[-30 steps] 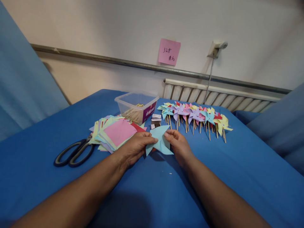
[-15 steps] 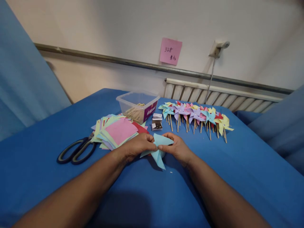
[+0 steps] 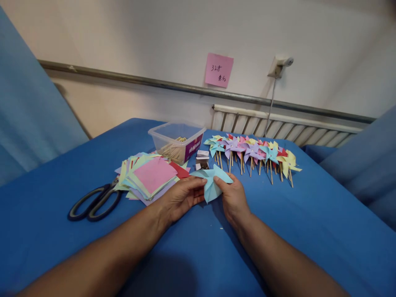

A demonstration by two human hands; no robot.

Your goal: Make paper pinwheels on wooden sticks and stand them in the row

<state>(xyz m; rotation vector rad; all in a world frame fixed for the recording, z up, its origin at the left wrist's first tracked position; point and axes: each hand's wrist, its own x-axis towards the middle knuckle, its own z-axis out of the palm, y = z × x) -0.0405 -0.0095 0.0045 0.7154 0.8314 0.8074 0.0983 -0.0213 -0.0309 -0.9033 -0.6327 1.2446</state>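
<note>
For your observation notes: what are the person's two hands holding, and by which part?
Both hold one light blue paper pinwheel: the left hand pinches its left edge, the right hand its right flap near the middle.

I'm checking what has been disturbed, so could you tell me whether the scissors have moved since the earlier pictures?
No. The scissors lie as before, blades tucked under the left edge of the paper stack; only the camera shifted slightly.
</note>
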